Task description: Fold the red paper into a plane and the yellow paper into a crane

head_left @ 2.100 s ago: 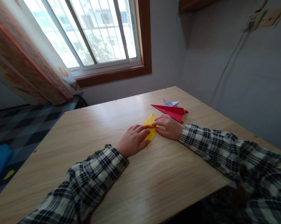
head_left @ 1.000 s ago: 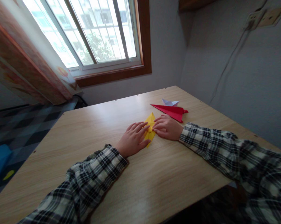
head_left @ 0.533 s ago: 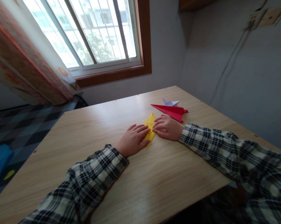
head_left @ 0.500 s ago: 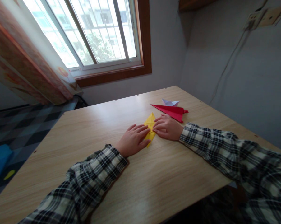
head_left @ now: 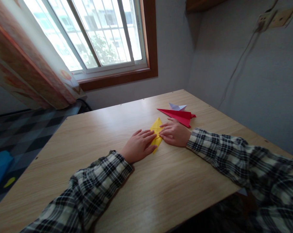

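A yellow folded paper [head_left: 158,125], a narrow pointed diamond with crease lines, lies on the table between my hands. My left hand [head_left: 139,145] rests flat over its left side, fingers stretched out and held down on the paper. At the right edge, my right hand [head_left: 175,132] has its fingers bent, with thumb and fingertips closed together on the paper's middle. The paper's side corners are partly hidden under my fingers. Just beyond my right hand lies a red paper plane [head_left: 177,115], and behind that sits a white paper boat [head_left: 177,107].
The light wooden table [head_left: 98,136] has its far edge near the wall under a barred window [head_left: 105,35]. A curtain [head_left: 27,55] hangs at the left. A blue object [head_left: 0,168] lies on the checked surface below. A cable [head_left: 236,69] runs down the right wall.
Hardly anything differs. The fingers of my right hand have shifted very slightly at the paper's right edge; my left hand and the paper stay in place.
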Demonstrator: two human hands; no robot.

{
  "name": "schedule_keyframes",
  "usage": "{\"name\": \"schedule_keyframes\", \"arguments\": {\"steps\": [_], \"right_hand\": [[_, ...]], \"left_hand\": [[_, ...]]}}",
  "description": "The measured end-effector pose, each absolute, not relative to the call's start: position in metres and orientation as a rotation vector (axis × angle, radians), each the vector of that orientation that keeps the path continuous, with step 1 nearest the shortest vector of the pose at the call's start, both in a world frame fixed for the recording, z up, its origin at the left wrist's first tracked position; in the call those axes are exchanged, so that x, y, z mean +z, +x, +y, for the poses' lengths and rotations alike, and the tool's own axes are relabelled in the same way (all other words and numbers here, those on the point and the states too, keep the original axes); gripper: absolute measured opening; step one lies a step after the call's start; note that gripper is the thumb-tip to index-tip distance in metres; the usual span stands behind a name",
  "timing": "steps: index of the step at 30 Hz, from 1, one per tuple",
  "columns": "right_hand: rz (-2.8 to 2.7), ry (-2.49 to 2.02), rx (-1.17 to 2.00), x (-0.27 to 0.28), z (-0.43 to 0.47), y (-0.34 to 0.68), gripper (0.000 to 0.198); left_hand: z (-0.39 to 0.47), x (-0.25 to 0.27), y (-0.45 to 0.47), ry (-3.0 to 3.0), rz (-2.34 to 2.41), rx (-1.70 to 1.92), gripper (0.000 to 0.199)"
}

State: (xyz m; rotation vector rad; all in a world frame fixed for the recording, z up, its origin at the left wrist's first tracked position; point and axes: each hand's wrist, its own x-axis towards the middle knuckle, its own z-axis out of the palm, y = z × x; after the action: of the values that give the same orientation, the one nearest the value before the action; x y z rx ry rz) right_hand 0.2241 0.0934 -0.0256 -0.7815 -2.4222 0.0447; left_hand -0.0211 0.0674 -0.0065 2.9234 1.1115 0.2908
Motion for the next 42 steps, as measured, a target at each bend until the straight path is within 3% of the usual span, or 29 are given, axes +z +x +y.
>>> {"name": "schedule_keyframes", "arguments": {"steps": [15,42], "right_hand": [[-2.542,-0.921,0.040,-0.0307,0.0948,0.2236,0.032],[-2.374,-0.999,-0.054,-0.0289,0.0946,0.2225,0.027]], "left_hand": [[0.0653,-0.0025,-0.0179,2.906,1.101,0.264,0.046],[0.0626,-0.0039,-0.0174,2.916,1.248,0.285,0.045]]}}
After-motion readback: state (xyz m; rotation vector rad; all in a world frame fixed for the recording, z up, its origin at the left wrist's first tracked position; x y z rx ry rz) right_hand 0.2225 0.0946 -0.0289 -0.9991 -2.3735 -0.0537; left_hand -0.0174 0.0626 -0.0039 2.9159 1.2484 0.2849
